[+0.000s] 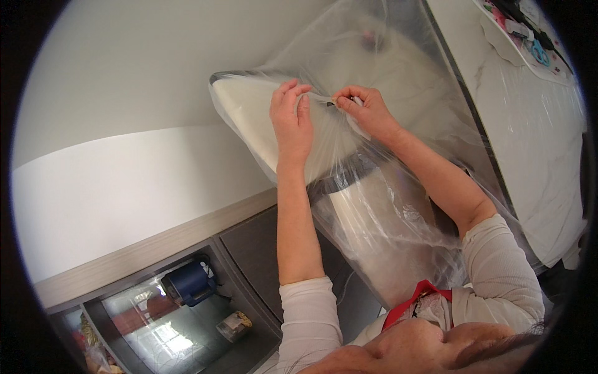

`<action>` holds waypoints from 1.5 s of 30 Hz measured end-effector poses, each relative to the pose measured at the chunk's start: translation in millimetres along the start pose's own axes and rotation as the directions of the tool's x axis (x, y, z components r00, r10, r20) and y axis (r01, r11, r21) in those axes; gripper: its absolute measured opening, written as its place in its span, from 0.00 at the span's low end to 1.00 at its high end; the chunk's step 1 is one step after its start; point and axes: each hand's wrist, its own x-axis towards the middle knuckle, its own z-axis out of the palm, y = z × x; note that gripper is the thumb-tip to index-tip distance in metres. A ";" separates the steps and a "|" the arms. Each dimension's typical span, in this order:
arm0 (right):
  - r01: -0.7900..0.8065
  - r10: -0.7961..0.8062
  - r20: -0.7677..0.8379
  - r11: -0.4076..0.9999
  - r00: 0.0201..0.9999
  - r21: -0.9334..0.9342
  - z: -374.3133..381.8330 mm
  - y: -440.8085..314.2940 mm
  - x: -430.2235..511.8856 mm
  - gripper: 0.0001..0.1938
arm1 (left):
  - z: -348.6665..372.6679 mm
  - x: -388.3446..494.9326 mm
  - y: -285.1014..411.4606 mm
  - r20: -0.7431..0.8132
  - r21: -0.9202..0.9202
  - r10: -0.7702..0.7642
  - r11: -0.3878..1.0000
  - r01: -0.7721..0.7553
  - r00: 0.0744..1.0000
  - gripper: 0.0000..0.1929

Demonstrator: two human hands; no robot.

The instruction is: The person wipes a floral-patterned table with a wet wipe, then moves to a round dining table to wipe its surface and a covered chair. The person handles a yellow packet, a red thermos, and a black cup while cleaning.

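A clear plastic sheet [411,233] drapes over cream-coloured padded furniture [243,100] with dark edging, perhaps chairs. My right hand [366,110] pinches a gathered fold of the sheet between thumb and fingers. At its fingertips a small dark piece [330,104] pokes out, too small to identify. Some white material [359,127] hangs below that palm; what it is I cannot tell. Just to the left, my left hand [292,117] is raised over the sheet with fingers curved and thumb apart, and nothing visible is held in it.
To the right stands a marble-patterned tabletop [514,140], with a white tray [507,44] holding blue-handled scissors [539,52]. At lower left, an open dark cabinet [252,299] contains a blue appliance [190,283] and a clear jar [234,326]. A pale wall [140,173] rises behind.
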 end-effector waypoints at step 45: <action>0.034 -0.029 0.053 0.995 0.998 -0.093 3.7 -7.8 1.6 0.10 | 4.2 2.6 11.3 0.072 0.349 0.333 0.875 -0.336 0.940 0.06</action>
